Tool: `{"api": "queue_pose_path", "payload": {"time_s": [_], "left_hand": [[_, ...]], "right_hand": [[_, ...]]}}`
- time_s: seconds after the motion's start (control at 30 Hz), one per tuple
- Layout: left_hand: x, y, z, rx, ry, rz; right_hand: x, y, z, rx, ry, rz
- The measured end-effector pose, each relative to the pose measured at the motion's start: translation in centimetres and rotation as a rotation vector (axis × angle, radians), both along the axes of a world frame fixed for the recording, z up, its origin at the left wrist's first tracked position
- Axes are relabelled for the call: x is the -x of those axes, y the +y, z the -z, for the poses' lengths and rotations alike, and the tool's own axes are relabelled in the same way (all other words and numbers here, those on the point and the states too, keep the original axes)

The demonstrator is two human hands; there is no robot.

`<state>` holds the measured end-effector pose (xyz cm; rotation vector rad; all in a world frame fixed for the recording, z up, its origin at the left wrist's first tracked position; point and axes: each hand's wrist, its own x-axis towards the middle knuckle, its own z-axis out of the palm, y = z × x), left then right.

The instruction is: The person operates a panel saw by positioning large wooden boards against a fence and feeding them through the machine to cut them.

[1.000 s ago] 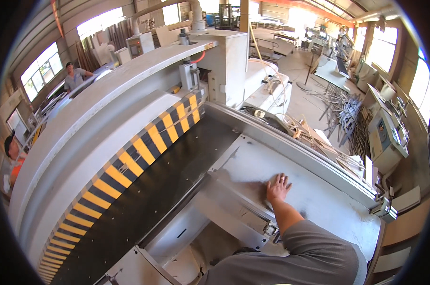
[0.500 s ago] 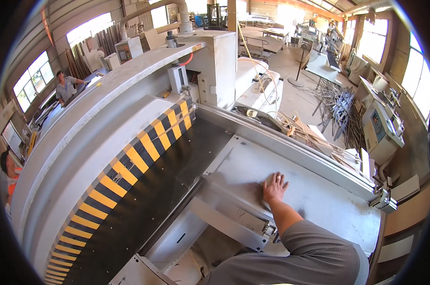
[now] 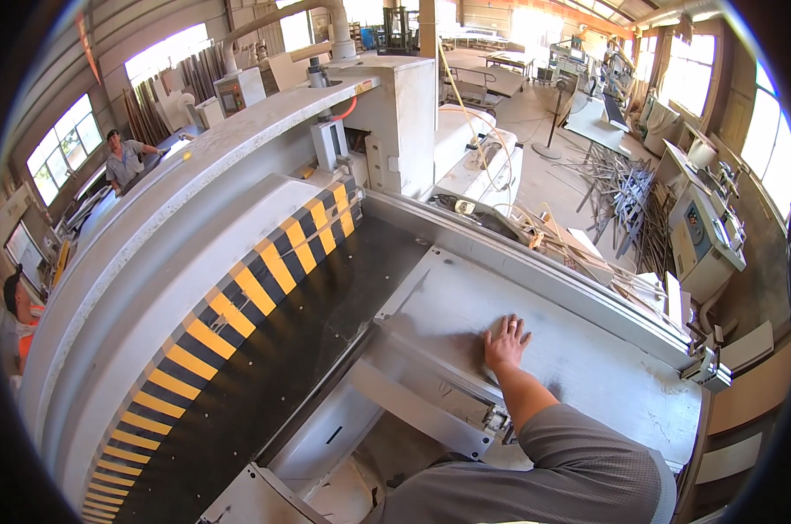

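My right hand point(image 3: 505, 342) lies palm down on a smooth grey metal side table point(image 3: 622, 380), fingers spread and nothing in them. A ring shows on one finger. The forearm comes out of a grey short sleeve point(image 3: 579, 450) at the lower right. Beside that table runs the long black bed point(image 3: 299, 349) of a large machine, dotted with small pale spots. Over the bed hangs a curved-looking guard strip point(image 3: 238, 310) in yellow and black stripes, below a pale machine beam point(image 3: 186, 218). My left hand is out of the picture.
A metal fence rail point(image 3: 544, 271) borders the side table's far edge, with an end clamp point(image 3: 708, 371). Beyond lie piled offcut strips point(image 3: 622, 192) and a control cabinet point(image 3: 697, 231). One person point(image 3: 127, 162) stands behind the machine; another point(image 3: 18, 310) is partly visible at left.
My right hand rests in the same place. The whole view has shifted very slightly, and the person at the far left edge has moved a little.
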<state>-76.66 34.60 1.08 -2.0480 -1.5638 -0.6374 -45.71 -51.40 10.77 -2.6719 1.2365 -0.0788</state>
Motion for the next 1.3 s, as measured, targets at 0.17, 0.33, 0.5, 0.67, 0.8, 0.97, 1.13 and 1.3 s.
{"api": "queue_pose_path", "payload": {"time_s": [0.17, 0.33, 0.5, 0.67, 0.8, 0.97, 1.13, 1.3], "left_hand": [[-0.4, -0.4, -1.0, 0.050, 0.003, -0.005], [-0.2, -0.7, -2.2, 0.157, 0.004, -0.034], [-0.9, -2.0, -4.1, 0.418, -0.063, -0.161], [-2.1, -4.8, -7.2, 0.584, -0.064, -0.249], [-2.5, -5.8, -8.4, 0.577, -0.078, -0.232], [-2.3, -5.7, -8.2, 0.563, -0.104, -0.263], [-2.4, -5.7, -8.2, 0.563, -0.119, -0.232], [-2.4, -5.9, -8.6, 0.584, -0.122, -0.229]], "right_hand": [[0.3, 0.1, -0.5, 0.009, -0.047, -0.006], [0.3, 0.3, -0.8, 0.000, -0.032, 0.004], [-0.5, 0.8, -0.6, -0.021, 0.037, 0.008], [-0.6, 1.1, 0.5, 0.039, 0.087, 0.028], [-0.6, 1.1, 1.0, 0.055, 0.099, 0.017], [-0.6, 1.1, 0.8, 0.054, 0.074, -0.005], [-0.5, 1.3, 0.6, 0.056, 0.082, -0.006], [-0.5, 1.5, 0.5, 0.068, 0.133, 0.010]]}}
